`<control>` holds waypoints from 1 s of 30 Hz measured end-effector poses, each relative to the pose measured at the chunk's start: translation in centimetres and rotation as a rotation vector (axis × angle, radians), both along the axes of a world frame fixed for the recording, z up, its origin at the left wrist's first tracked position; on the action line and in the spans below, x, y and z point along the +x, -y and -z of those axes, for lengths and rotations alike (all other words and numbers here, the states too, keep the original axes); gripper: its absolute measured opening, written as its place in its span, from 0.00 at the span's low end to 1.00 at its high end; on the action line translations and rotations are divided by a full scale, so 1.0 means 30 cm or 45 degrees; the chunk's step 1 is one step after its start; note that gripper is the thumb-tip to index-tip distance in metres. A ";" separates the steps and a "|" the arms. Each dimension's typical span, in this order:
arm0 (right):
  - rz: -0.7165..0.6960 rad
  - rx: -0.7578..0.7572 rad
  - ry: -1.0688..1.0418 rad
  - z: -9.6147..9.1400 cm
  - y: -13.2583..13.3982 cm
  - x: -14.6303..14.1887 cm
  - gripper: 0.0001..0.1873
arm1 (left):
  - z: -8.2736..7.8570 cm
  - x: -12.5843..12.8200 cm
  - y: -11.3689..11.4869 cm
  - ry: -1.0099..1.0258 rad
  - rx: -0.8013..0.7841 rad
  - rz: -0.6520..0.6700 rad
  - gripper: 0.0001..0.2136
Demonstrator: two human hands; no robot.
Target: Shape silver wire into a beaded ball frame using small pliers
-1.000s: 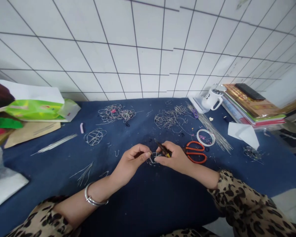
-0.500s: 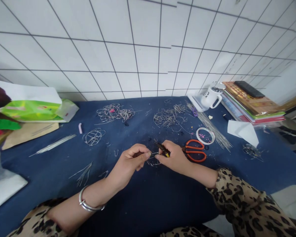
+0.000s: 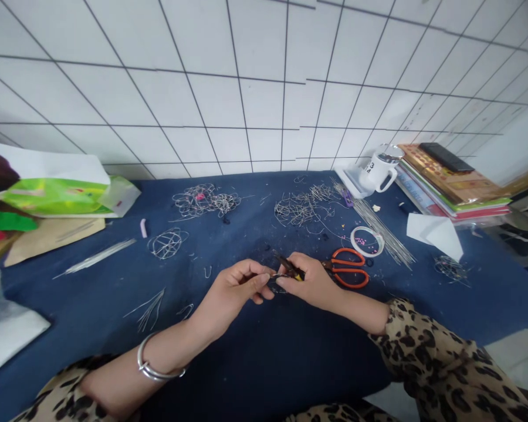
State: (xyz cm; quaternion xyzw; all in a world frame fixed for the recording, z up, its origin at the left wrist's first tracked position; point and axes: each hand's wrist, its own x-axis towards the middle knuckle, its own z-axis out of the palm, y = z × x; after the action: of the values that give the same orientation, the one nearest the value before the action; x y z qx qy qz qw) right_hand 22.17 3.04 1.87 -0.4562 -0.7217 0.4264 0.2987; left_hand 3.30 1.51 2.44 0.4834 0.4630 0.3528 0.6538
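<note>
My left hand (image 3: 241, 283) pinches a thin piece of wire (image 3: 278, 275) between thumb and forefinger. Close beside it, my right hand (image 3: 308, 281) is closed around pliers (image 3: 295, 272) with dark jaws and a bit of yellow on the handle; its thumb and forefinger also meet the wire. A curved wire shape (image 3: 280, 288) shows just below the fingertips, partly hidden by both hands. Right behind my right hand lie scissors (image 3: 350, 277) with orange-red handles.
Tangled wire bundles (image 3: 206, 200) and a second tangle (image 3: 303, 206) lie toward the wall. Straight wires (image 3: 385, 231) and a white ring-shaped dish (image 3: 354, 239) with pink beads sit at right, near a white mug (image 3: 381, 171) and stacked books (image 3: 449, 181). Green packaging (image 3: 61, 196) stands at left.
My left hand has moved slightly right, so its fingertips are now closer to my right hand. The pliers stay in my right hand, nearly in place.
</note>
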 end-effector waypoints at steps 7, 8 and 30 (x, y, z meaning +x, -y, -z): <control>0.020 -0.058 -0.090 -0.008 0.002 0.000 0.03 | -0.002 0.002 -0.004 -0.079 0.083 -0.016 0.07; 0.026 -0.038 -0.083 -0.010 0.002 -0.001 0.02 | -0.001 0.002 -0.004 -0.085 0.090 -0.020 0.07; 0.000 0.087 0.022 -0.020 0.007 -0.016 0.01 | 0.026 0.012 -0.007 -0.225 0.138 -0.043 0.08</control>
State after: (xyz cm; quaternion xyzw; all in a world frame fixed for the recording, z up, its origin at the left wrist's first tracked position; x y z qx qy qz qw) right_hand 21.70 2.82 2.47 -0.4493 -0.7384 0.3974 0.3080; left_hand 3.67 1.72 1.67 0.5394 0.5072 0.3444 0.5772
